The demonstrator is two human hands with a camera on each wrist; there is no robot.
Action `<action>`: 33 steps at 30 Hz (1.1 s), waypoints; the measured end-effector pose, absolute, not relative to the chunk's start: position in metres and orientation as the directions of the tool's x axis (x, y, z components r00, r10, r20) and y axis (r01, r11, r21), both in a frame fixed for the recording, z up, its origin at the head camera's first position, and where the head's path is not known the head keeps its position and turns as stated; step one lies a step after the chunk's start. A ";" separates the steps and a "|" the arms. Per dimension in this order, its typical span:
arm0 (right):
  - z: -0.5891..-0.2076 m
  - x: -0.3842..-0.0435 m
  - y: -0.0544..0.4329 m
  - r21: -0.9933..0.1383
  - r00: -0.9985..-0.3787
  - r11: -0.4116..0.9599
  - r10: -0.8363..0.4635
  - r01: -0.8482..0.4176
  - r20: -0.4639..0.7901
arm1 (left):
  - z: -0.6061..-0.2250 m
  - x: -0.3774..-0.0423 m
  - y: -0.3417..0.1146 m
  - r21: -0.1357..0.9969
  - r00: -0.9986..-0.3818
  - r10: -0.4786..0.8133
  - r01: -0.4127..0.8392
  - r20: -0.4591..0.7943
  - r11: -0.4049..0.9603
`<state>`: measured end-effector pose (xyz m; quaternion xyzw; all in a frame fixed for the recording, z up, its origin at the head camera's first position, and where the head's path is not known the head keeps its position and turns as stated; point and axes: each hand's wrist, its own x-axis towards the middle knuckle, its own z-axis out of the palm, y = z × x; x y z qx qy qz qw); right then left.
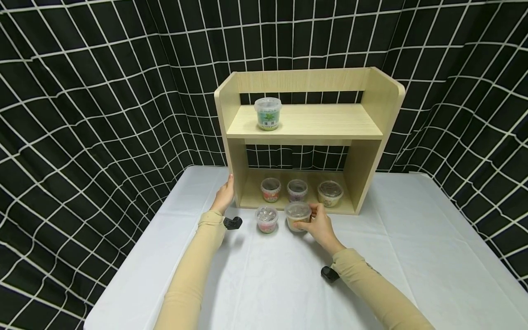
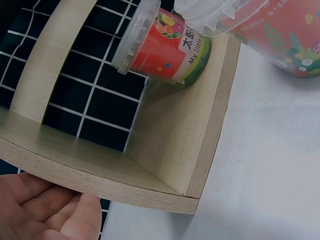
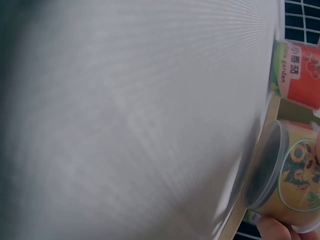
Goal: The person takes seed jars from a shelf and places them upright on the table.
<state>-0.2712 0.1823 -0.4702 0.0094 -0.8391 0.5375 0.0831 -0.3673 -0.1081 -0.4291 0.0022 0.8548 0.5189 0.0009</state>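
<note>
Tub [image 1: 297, 217] of round, clear-lidded plastic in right hand [image 1: 323, 228], near wood-grain shelf [image 1: 315, 123]

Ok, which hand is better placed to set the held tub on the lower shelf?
Probably the right hand: it grips the yellow-labelled tub in front of the lower shelf, while the left hand is at the side panel.

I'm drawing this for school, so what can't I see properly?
Right wrist view: most of the right hand and part of the sunflower tub, cut off by the edges.
Left wrist view: some fingertips of the left hand, hidden behind the shelf's side panel.
Head view: the writing on the purple-labelled tub, too small.
</note>
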 end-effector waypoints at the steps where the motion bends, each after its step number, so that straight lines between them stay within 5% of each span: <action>1: -0.471 -0.272 0.182 -0.901 -0.986 0.420 0.073 -0.107 0.150 | -0.429 -0.367 -0.108 0.887 -1.000 0.006 0.004 0.002 0.462; 33: -0.473 -0.268 0.185 -0.850 -0.991 0.511 -0.023 -0.127 0.134 | -0.431 -0.370 -0.109 0.900 -1.000 0.019 -0.007 -0.017 0.435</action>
